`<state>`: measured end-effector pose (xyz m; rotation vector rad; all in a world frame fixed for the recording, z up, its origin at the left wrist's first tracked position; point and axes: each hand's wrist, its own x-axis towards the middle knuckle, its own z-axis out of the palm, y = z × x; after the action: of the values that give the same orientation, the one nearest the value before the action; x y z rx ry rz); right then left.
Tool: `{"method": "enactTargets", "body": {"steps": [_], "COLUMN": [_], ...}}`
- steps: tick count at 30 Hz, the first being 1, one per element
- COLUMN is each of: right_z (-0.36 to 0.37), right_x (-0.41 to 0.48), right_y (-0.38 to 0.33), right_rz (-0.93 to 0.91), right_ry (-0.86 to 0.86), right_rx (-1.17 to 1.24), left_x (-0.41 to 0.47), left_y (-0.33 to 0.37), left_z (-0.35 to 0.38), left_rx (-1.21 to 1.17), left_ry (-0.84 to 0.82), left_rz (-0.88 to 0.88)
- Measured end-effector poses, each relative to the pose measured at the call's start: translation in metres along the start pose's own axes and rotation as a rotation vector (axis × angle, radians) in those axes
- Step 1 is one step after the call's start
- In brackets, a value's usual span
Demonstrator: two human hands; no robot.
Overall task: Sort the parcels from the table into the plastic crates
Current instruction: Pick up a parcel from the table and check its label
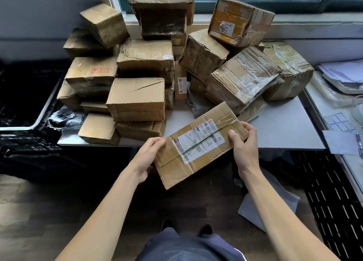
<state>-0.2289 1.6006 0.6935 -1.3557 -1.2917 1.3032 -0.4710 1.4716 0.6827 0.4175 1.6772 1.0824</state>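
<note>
Holding one parcel (198,146) in the air over the near edge of the table (284,127), I think I am reading its label to pick a crate. My left grip (149,156) curls round its left end, and my right grip (244,142) curls round its right end. Next I must carry it to a crate (29,141), maybe the black one by the left edge. The parcel is flat, brown, taped and a bit dented.

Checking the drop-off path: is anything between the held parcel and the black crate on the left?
A low cardboard box and a black poly bag on the table's left corner lie between the labelled parcel and the black crate.
</note>
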Motion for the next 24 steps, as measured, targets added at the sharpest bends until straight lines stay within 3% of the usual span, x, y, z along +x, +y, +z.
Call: {"method": "enactTargets", "body": {"steps": [6, 13, 24], "right_z": [0.001, 0.011, 0.040], "right_x": [0.017, 0.024, 0.002], "right_y": [-0.020, -0.037, -0.011], "right_rz": [-0.051, -0.103, 0.052], "right_ry": [0.028, 0.032, -0.154], "right_rx": [-0.030, -0.013, 0.079], "left_x": [-0.002, -0.005, -0.020], "left_y": [0.002, 0.007, 0.007], "left_z": [0.004, 0.013, 0.055], "left_rx": [0.040, -0.087, -0.229], "left_ry": [-0.237, -0.183, -0.167], "left_rz": [-0.024, 0.003, 0.032]}}
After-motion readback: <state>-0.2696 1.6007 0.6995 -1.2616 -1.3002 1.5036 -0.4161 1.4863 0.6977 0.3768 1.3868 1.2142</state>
